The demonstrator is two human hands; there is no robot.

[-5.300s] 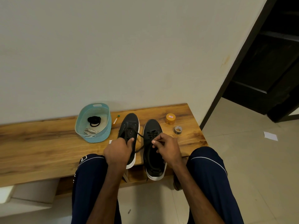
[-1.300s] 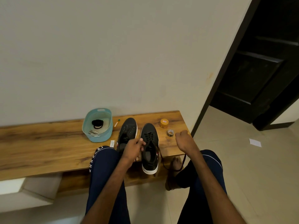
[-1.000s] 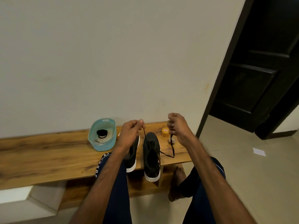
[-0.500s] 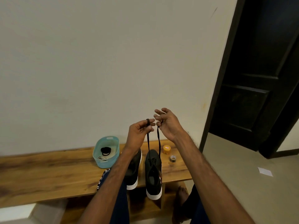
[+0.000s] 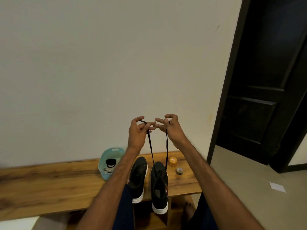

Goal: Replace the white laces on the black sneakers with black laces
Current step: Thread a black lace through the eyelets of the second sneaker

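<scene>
Both my grips are raised in front of the wall, well above the counter (image 5: pixel 49 185), each closed on one end of the lace (image 5: pixel 150 146). My left grip (image 5: pixel 138 132) pinches its end between thumb and curled fingers, and a short tip sticks out over the knuckles. My right grip (image 5: pixel 172 130) holds the other end in its curled outer fingers, while two fingers point straight toward the left grip and nearly touch its fingertips. The two grips sit just beside each other at about the same height.

From each grip a strand of the lace hangs down. The two strands run close together and meet at the eyelets of the right sneaker (image 5: pixel 159 188), where the lace is threaded across the front. That sneaker stands on the counter, toe to the wall, with its white-soled heel jutting over the near edge. The left sneaker (image 5: pixel 138 173) stands just beside it, also toe to the wall, heel at the near edge. My left forearm hides its left side.

Left of the sneakers, a teal basket (image 5: pixel 104 175) sits on the counter near the wall. Inside lie a black coil (image 5: pixel 111 163) and, nearer me, pale strands (image 5: pixel 106 170) that I can't make out clearly. Right of the sneakers stand an orange jar (image 5: pixel 173 161) and, nearer me, a small roll (image 5: pixel 179 171). A dark door (image 5: pixel 265 97) is at the far right, a white paper (image 5: pixel 277 187) lies on the floor, and my bare foot (image 5: pixel 189 211) shows below the counter.
</scene>
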